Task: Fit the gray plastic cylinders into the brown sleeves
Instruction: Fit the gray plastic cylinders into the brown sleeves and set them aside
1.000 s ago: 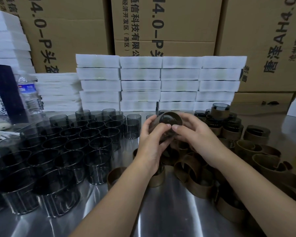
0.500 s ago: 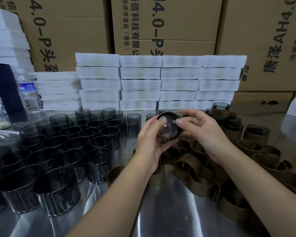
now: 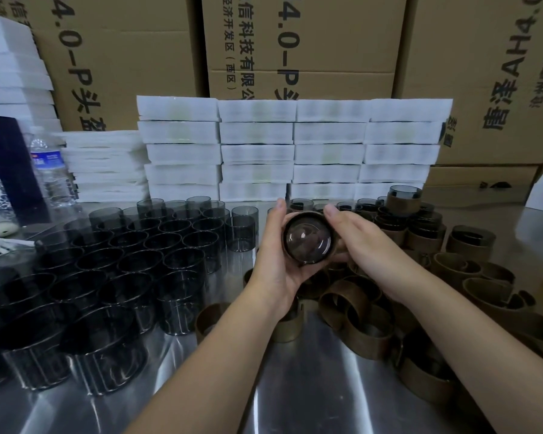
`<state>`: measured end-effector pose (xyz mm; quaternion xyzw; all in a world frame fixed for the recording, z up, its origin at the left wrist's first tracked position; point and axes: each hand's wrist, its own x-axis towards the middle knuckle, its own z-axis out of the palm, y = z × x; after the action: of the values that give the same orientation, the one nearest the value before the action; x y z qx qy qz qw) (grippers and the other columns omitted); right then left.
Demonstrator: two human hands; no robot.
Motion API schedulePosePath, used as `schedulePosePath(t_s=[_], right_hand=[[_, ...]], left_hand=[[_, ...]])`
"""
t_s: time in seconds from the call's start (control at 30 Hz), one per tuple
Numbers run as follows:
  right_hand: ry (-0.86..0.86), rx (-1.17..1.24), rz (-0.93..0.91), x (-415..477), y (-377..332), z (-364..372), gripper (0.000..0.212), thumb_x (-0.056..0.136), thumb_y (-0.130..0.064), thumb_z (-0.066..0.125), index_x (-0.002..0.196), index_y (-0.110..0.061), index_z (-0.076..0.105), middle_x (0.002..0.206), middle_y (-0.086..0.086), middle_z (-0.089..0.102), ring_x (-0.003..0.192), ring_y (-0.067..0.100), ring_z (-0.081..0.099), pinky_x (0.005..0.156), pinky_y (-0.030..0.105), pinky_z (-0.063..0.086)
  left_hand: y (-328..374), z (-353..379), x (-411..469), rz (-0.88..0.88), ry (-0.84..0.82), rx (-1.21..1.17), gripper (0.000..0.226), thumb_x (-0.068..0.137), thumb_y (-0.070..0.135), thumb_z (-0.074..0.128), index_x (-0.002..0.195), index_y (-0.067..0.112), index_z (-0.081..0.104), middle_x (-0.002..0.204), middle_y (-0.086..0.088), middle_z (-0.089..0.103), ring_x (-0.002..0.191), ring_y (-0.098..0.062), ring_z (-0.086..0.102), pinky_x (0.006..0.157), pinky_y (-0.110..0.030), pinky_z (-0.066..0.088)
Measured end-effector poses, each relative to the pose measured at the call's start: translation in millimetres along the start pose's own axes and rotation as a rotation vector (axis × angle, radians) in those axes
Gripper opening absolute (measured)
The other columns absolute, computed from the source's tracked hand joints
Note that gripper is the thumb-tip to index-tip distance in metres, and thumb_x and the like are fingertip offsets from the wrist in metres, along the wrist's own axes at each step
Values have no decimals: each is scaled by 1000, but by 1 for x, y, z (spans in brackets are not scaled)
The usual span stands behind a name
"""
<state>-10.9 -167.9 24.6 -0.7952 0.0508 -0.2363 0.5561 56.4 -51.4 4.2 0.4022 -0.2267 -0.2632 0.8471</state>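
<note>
Gray cylinder (image 3: pixel 308 238): held up off the table between the left hand (image 3: pixel 273 261) and the right hand (image 3: pixel 361 242), its round clear end facing the camera.
Sleeve on it: a brown sleeve (image 3: pixel 304 213) shows as a thin brown ring around the end of the cylinder; how far it reaches back cannot be seen.
Left hand: cups the piece from the left and from below, thumb up against the top-left rim, fingers curled under it.
Right hand: fingers lie close together and bend round the right side of the sleeve, with the index fingertip at the top rim.
Loose cylinders (image 3: pixel 132 261): stand upright in close rows to the left of the left hand.
Empty sleeves (image 3: pixel 358 308): lie in a loose heap under and to the right of both hands.
Finished pieces (image 3: pixel 402 202): stacked just beyond the right hand, one on top.
Table (image 3: pixel 311 386): shiny metal beneath both forearms.
Foam trays (image 3: pixel 257 133): white stacks beyond the hands.
Cardboard boxes (image 3: pixel 304 42): behind the trays; printed "4.0-P" running down the side, with Chinese characters including "科技有限公" and "经济开发区(西区)"; the box on the right carries "AH4.0" turned on its side.
Water bottle (image 3: pixel 49 170): far left of the left hand, with a blue label too small to read.
</note>
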Motion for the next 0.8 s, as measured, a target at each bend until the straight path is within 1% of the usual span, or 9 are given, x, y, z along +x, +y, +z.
schedulePosePath(t_s=[0.07,0.1,0.17,0.27,0.4,0.5,0.6,0.7,0.8], right_hand=[[1,17,-25,-1,-1,2,70,56,-76,52,102,-23,62,84,-5,72,72,6,69,65,21,56],[-3,16,-36,-1,-1,4,68,56,-75,53,100,-23,62,79,-7,70,68,5,68,64,22,56],[-10,1,-55,0,0,4,65,57,-74,52,96,-23,62,71,-9,67,63,3,64,64,24,55],[-4,-21,-73,1,1,5,59,62,-73,49,91,-23,61,61,-11,63,58,2,61,60,21,51],[5,-3,-57,2,2,4,60,65,-70,48,92,-18,61,72,-2,65,63,10,62,69,33,51],[3,11,-35,2,2,3,62,68,-68,48,96,-15,63,79,2,68,69,13,63,76,36,52],[23,3,-38,2,3,2,59,71,-66,47,96,-15,65,87,5,70,77,16,65,81,37,52],[27,-8,-42,3,3,1,55,72,-65,47,94,-19,66,89,3,72,81,15,67,80,31,51],[41,-12,-42,3,2,0,46,78,-62,47,88,-21,67,72,-9,70,67,2,63,65,16,48]], left_hand=[[1,1,-1,-41,18,-20,75,67,63,61,113,3,65,101,-17,73,88,-28,73,71,-41,59],[2,1,-1,-59,33,-29,76,68,62,62,115,2,64,101,-18,73,86,-28,73,67,-40,59],[3,1,1,-90,54,-32,70,77,61,58,116,2,64,101,-19,73,85,-29,73,64,-40,59],[4,1,2,-117,75,-18,65,92,60,45,115,3,64,103,-18,73,87,-29,73,64,-42,59],[4,4,2,-118,110,8,62,94,59,42,112,4,65,99,-19,74,84,-31,73,64,-44,60],[4,5,1,-113,132,28,61,95,59,42,115,6,64,101,-19,73,85,-31,73,63,-44,60],[4,5,0,-121,154,23,58,95,58,42,113,8,65,101,-18,74,86,-30,73,58,-41,59],[3,4,1,-128,162,16,56,95,57,42,109,9,67,104,-18,73,95,-31,70,57,-40,59],[3,4,1,-117,143,13,54,96,57,41,105,11,68,98,-16,74,84,-28,73,55,-38,58]])
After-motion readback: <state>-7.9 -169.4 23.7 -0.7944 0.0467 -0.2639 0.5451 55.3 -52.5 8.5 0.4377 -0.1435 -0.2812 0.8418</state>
